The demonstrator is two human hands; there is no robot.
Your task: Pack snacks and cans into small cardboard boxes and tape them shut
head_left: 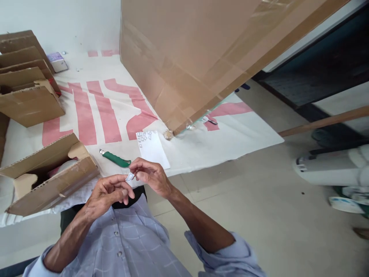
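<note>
A small white label with a dark blue outlined frame point(130, 177) sits between my two hands, in front of my body. My left hand point(108, 194) has its index fingertip against the label's left side, its thumb and other fingers loosely apart. From the right, my right hand point(154, 179) pinches at the label with thumb and index finger. Just beyond the hands, a white sheet point(155, 154) carries several similar small outlined labels near its top. A green utility knife point(116, 159) lies left of the sheet, its blade end pointing away to the left.
An open cardboard box point(76, 173) with a round translucent thing inside stands at left. Behind it are more open boxes point(34, 102) and a small purple-white box point(57, 62). One large taped carton point(184, 65) looms over the cloth-covered table point(227, 144). A pen point(212, 122) lies under it.
</note>
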